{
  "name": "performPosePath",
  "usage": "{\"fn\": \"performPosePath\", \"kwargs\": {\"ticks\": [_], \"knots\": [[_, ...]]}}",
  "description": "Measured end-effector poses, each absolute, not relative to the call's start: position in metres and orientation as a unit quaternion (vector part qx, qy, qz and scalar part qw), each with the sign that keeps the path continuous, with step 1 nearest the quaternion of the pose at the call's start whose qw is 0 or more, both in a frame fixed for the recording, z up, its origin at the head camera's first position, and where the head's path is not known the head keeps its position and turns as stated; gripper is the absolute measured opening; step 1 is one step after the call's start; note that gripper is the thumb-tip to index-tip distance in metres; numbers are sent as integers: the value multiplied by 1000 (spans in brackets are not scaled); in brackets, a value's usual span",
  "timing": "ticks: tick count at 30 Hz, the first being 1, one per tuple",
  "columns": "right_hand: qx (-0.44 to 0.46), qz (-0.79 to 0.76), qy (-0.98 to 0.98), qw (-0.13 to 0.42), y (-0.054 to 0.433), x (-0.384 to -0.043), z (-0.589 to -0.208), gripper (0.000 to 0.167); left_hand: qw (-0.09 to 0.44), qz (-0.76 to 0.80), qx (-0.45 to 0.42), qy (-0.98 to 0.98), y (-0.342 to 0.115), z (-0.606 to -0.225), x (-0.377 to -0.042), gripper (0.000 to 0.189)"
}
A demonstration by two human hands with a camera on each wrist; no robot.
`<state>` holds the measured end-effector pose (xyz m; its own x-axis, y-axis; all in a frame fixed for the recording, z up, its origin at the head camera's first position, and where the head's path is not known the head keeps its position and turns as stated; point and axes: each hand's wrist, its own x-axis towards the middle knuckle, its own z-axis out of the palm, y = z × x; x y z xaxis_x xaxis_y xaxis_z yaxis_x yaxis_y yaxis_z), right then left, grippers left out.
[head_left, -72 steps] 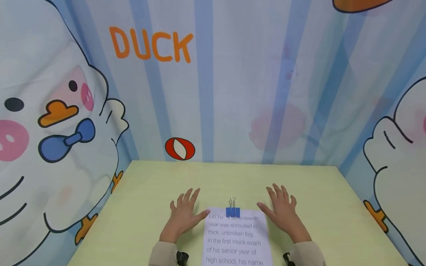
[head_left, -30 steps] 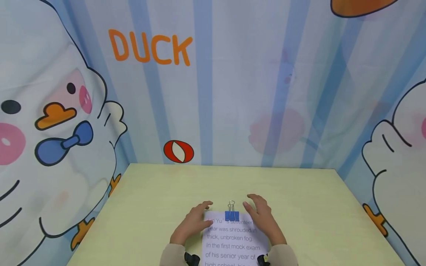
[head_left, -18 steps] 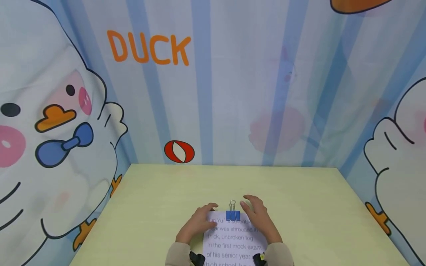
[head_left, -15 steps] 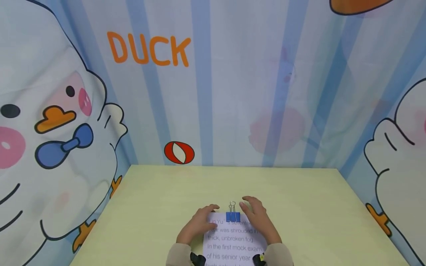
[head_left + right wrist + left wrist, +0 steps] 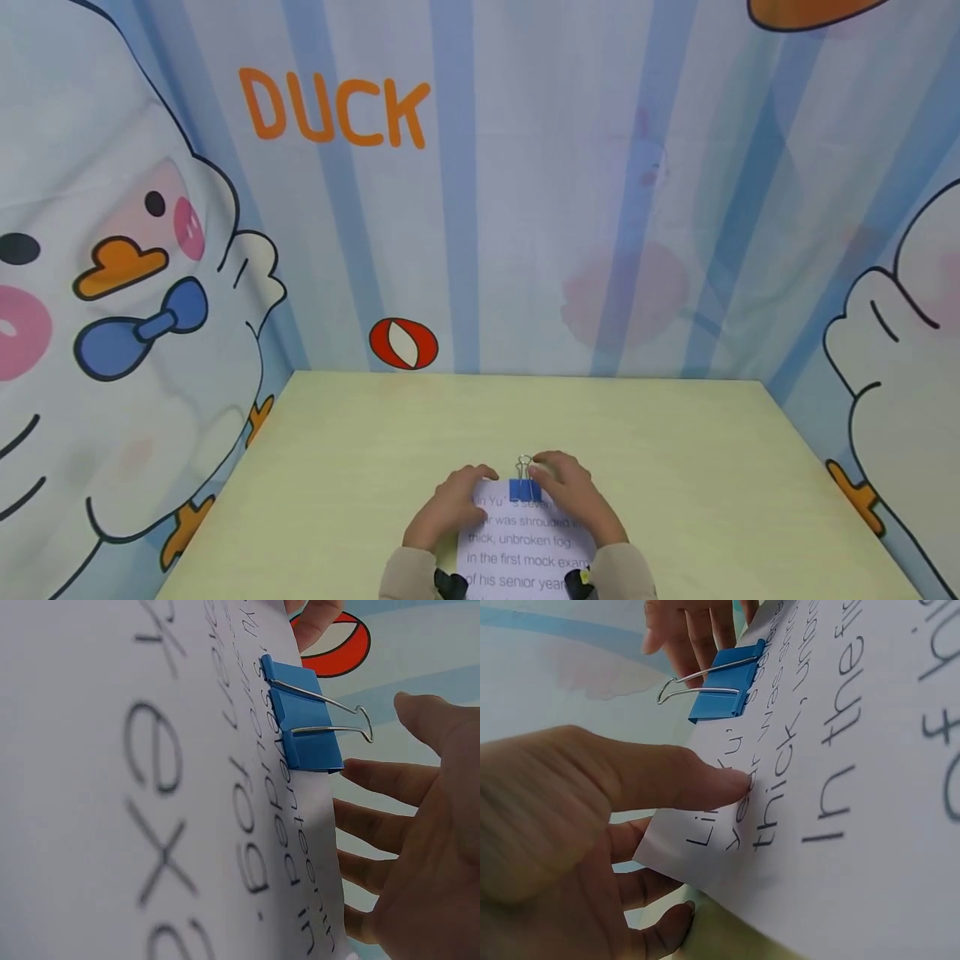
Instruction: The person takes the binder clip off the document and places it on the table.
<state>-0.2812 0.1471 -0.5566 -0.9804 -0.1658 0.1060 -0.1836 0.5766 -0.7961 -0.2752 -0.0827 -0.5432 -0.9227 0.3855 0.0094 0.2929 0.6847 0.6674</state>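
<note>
Printed paper (image 5: 517,542) lies on the table with a blue binder clip (image 5: 525,491) at the middle of its top edge, silver handles pointing away. My left hand (image 5: 448,507) pinches the upper left corner; in the left wrist view its thumb (image 5: 697,780) presses the printed face and its fingers go behind the sheet. At the clip's right side is my right hand (image 5: 576,492). In the right wrist view its thumb (image 5: 427,716) is apart from the wire handles (image 5: 337,731), and its spread fingers (image 5: 382,825) reach behind the paper's top edge.
The pale yellow table (image 5: 360,442) extends around the paper to a back curtain (image 5: 525,208) with blue stripes and duck prints. Cartoon duck panels stand at left and right. Black wrist camera mounts (image 5: 450,583) sit by the sleeves.
Both hands have moved inward from wide on either side of the paper. The left has taken hold of the upper left corner; the right has come close to the binder clip.
</note>
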Motion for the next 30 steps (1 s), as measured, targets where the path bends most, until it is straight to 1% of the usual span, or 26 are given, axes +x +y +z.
{"fn": "performPosePath", "kwargs": {"ticks": [3, 6, 10, 15, 20, 23, 30], "knots": [[110, 439, -891, 9, 146, -283, -559, 45, 69, 349, 186, 916, -81, -545, -277, 54], [129, 428, -894, 19, 146, -284, -561, 39, 74, 349, 187, 915, -80, -545, -278, 53], [132, 428, -894, 25, 145, -285, -561, 32, 76, 344, 182, 918, -79, -546, -280, 51], [113, 448, -886, 17, 145, -285, -556, 32, 75, 350, 181, 916, -78, -542, -281, 51], [113, 460, -881, 17, 145, -287, -553, 25, 74, 351, 177, 916, -76, -541, -283, 50], [125, 479, -869, 17, 144, -289, -553, 22, 72, 354, 177, 915, -77, -542, -283, 50], [150, 513, -845, 2, 141, -290, -553, 24, 70, 367, 163, 913, -81, -544, -278, 51]]}}
